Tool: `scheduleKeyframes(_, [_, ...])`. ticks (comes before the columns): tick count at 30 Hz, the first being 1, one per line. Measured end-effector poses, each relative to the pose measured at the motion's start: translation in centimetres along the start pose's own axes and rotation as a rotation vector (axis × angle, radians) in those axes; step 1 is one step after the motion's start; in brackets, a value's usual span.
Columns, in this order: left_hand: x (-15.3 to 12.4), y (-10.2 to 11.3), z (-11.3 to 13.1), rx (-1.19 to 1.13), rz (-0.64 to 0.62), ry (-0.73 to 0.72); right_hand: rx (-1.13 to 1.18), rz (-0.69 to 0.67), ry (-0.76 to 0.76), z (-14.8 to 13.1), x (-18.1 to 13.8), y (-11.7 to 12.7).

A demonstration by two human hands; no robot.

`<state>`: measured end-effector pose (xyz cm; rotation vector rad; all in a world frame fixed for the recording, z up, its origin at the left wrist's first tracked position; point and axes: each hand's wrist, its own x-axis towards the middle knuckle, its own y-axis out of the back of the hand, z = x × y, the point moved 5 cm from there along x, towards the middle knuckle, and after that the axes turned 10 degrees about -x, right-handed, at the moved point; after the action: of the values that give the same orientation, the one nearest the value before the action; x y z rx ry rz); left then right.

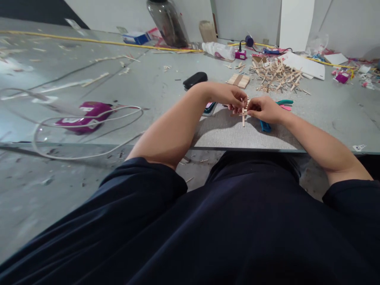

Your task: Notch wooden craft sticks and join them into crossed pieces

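A small crossed piece made of wooden craft sticks [243, 120] is between my hands, just above the table's front part. My left hand [233, 97] is closed in a pinch on its upper part. From the other side, the closed fingertips of my right hand [264, 109] grip the same piece, though the fingers partly hide their contact. A blue object [265, 126] lies under my right hand, its kind unclear. Beyond that wrist, a teal handle [285, 102] and a pink piece [285, 107] show. A phone-like object [209, 108] is partly covered by my left forearm.
A heap of wooden sticks [279, 75] and a bundle of flat sticks [239, 80] lie behind my hands. Near them are a black case [195, 80] and a plastic bottle [218, 50]. At left, a white cable [86, 157] loops past a purple box [89, 116] over the table edge.
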<state>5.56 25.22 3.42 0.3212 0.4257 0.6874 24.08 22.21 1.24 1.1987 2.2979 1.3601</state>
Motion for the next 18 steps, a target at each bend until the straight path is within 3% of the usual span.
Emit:
scheduleKeyframes(7, [-0.3, 0.7, -0.9, 0.026, 0.041, 0.155, -0.221, -0.056, 0.108, -1.2, -0.7, 0.0])
scheduleKeyframes(11, [-0.1, 2.0, -2.0, 0.216, -0.021, 0.080, -0.285, -0.061, 0.140, -1.8, -1.0, 0.4])
scheduleKeyframes(14, [-0.4, 3.3, -2.8, 0.367, -0.008, 0.074, -0.340, -0.001, 0.190, -2.9, -1.0, 1.4])
scheduleKeyframes(18, [-1.1, 5.7, -3.7, 0.356, 0.160, 0.149, -0.295, 0.172, 0.256, -6.0, -3.0, 4.0])
